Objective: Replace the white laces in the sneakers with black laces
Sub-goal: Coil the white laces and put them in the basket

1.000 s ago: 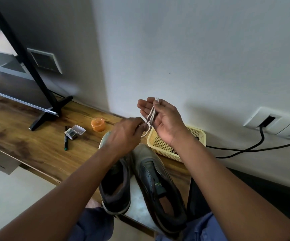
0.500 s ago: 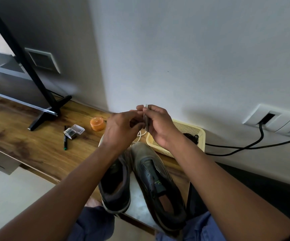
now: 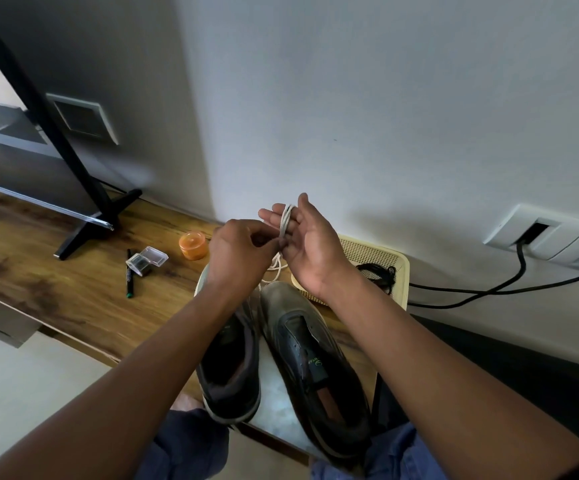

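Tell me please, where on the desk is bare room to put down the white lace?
Bare wood lies left of the pen, toward the stand foot. Crowded: the sneakers and basket fill the right; the orange jar and clear box sit between.

Sneakers (image 3: 281, 355) side by side on shelf (image 3: 56, 289); basket (image 3: 399, 271) behind.

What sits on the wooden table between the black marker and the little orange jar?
In the head view, a small clear plastic box, open, lies between the marker and the orange jar on the wooden table.
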Tool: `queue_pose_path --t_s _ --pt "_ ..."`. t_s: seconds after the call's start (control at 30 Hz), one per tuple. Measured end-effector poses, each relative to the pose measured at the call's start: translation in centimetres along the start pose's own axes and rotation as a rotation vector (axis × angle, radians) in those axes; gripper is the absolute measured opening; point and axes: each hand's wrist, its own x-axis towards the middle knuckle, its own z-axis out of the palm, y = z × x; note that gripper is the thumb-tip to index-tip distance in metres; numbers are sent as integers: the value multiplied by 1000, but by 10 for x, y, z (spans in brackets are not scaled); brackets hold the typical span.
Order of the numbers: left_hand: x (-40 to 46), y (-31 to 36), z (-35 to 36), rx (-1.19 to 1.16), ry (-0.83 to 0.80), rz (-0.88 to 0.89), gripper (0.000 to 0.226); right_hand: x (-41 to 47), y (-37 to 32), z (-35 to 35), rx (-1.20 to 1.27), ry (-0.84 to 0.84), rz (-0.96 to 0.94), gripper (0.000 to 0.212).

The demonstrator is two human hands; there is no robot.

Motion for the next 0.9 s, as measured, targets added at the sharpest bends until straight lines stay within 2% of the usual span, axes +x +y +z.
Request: queue_pose_path --t_s 0.23,0.4,0.5,0.6,0.7,0.73,0.8,0.9 --pt "4 -9 -2 77 -27 -14 6 3 2 -2 65 -1 93 57" --pt "8 -13 -2 143 36 -48 4 1 0 -5 77 -49 163 40" --pt "15 -21 -4 140 55 -151 6 0 -3 -9 -67 -142 205 35" --pt "20 -25 -7 22 73 -304 2 -5 -11 -20 -366 -124 140 21" --pt "21 -25 -7 -219 88 -428 7 -9 -11 -28 -623 61 24 14" --pt "20 -24 -6 -287 93 -448 7 -9 -9 -29 -651 125 23 13" --pt "19 -22 -4 -390 99 -479 4 -10 -6 -29 -630 195 91 24" --pt "17 -19 3 -490 106 -508 9 -9 -5 -25 -452 147 246 38"
